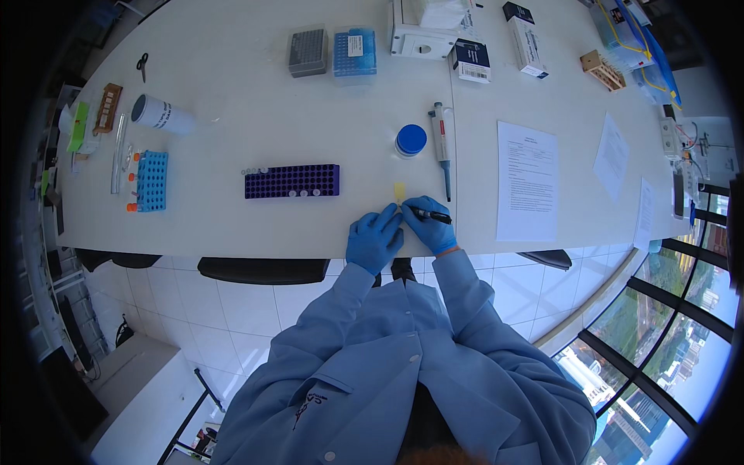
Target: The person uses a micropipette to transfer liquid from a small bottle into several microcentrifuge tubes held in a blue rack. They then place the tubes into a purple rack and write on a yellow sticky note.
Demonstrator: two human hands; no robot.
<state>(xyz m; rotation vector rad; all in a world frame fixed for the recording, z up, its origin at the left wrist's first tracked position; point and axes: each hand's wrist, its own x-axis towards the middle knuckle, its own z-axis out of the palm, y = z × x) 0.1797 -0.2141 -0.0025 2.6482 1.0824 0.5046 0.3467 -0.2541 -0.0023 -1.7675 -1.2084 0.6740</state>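
Both of my hands wear blue gloves at the table's near edge. A black marker pen (431, 215) is in my right hand (432, 225), its tip end among the fingertips. Close beside it, my left hand (375, 239) rests on the table with its fingers spread at a small yellow slip (399, 191); whether it pinches anything is hidden. Beyond the hands stand a jar with a blue lid (411, 140) and a micropipette (442, 148) lying lengthwise. Left of them, a purple tube rack (292, 181) holds several small tubes.
A blue rack (152, 181) with orange-capped tubes and a white cylindrical container (161, 114) are at left. Two pipette tip boxes (308, 51) (354, 53) stand at the back. Printed sheets (526, 181) lie at right, below a wooden tube rack (603, 71). Scissors (142, 67) lie far left.
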